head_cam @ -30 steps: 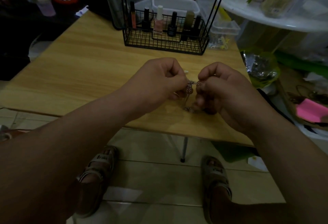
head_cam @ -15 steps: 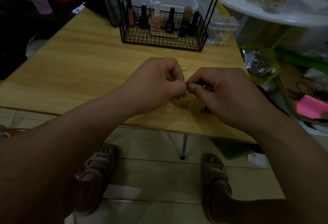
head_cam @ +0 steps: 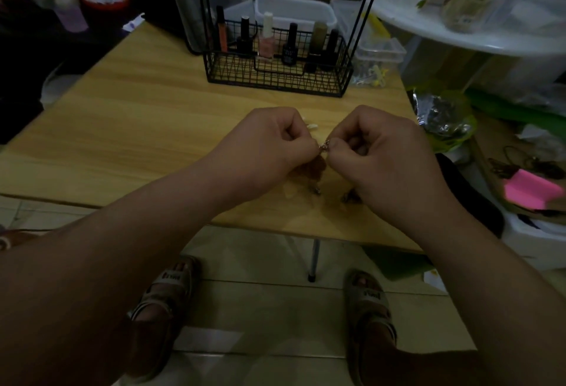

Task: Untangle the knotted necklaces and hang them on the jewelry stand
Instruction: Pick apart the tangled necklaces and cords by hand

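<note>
Far left, bare wood of the bench (head_cam: 122,128). Next, the left hand (head_cam: 266,146), fingers curled, grip pinching 1 side of the necklaces (head_cam: 324,147) just above the bench. Behind it, well apart at the back edge, the wire stand (head_cam: 275,76) with bottles (head_cam: 289,45) in its basket; no chain seen on the part in view. In the middle, a small silvery knot caught between both grips, loose ends dangling toward the bench, too dim to count strands. On the right, the right hand (head_cam: 389,156), curled likewise, grip pinching the knot's other side, fingertips almost meeting the left ones.

Judged as the untangling step, with hanging not yet begun. Anchor with the left, tease with the right. Loosen, never yank: hard pulling likely to tighten a fine chain. Work 1 loop at a time, then feed a free end back through.
</note>
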Demonstrator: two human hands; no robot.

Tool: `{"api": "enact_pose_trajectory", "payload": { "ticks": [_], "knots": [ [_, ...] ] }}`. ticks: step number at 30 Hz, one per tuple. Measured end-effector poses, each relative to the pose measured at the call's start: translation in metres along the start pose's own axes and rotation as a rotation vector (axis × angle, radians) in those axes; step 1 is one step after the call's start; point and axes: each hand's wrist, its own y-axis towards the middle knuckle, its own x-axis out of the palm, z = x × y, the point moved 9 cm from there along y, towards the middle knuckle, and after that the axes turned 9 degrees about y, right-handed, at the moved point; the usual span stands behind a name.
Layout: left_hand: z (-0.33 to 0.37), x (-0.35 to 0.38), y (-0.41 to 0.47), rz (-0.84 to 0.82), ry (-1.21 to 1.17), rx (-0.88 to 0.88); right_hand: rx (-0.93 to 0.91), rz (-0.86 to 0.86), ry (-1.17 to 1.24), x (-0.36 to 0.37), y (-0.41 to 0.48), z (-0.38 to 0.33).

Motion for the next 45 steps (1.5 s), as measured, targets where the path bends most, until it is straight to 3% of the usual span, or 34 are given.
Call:
{"api": "enact_pose_trajectory", "payload": {
  "ticks": [7,12,16,20,25,28,37,41,45],
  "knots": [
    [0.004,0.004,-0.001,-0.021,-0.049,-0.019,0.391,-0.084,0.284,0.019,-0.005,0.03],
    [0.005,0.001,0.001,-0.011,-0.012,-0.02,0.332,-0.227,0.278,0.026,-0.006,0.023],
    [0.008,0.002,0.001,-0.019,0.129,0.048,0.162,-0.234,0.106,0.021,-0.004,0.017],
    [0.009,0.006,0.0,-0.021,0.232,0.078,0.118,-0.219,0.022,0.017,-0.005,0.017],
    [0.006,0.005,0.002,-0.026,0.102,0.02,0.285,-0.079,0.348,0.009,-0.005,0.024],
    [0.002,0.009,-0.001,-0.078,-0.106,-0.063,0.396,-0.066,0.517,0.016,-0.006,0.031],
    [-0.003,0.007,-0.003,-0.18,-0.232,-0.103,0.431,-0.082,0.551,0.022,-0.001,0.031],
    [-0.003,0.003,-0.002,-0.177,-0.209,-0.08,0.539,-0.201,0.713,0.038,-0.006,0.031],
    [-0.006,-0.001,-0.001,-0.158,-0.177,-0.079,0.469,-0.307,0.602,0.038,-0.006,0.024]
  ]
}}
